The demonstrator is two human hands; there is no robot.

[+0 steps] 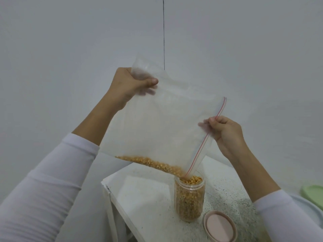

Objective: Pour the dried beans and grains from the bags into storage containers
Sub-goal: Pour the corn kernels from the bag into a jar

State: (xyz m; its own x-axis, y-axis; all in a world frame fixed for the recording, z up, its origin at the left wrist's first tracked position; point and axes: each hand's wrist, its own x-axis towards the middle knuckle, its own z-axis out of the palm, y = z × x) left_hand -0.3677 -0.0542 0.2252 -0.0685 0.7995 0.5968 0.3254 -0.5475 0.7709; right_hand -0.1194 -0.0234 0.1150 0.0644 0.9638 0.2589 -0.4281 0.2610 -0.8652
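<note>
A clear zip bag (162,123) with a red seal strip hangs tilted above a clear plastic jar (189,198). My left hand (132,84) grips the bag's raised bottom corner. My right hand (225,131) pinches the bag's mouth along the red strip. Yellow corn kernels (150,162) lie along the bag's lower edge and slide out of its lowest corner into the jar's open mouth. The jar stands upright on a speckled white table (153,203) and is filled almost to the rim with kernels.
A pink lid (220,226) lies flat on the table just right of the jar. A pale green lid (312,193) and a light round container rim show at the right edge. The table's left edge drops off near the jar. A plain wall stands behind.
</note>
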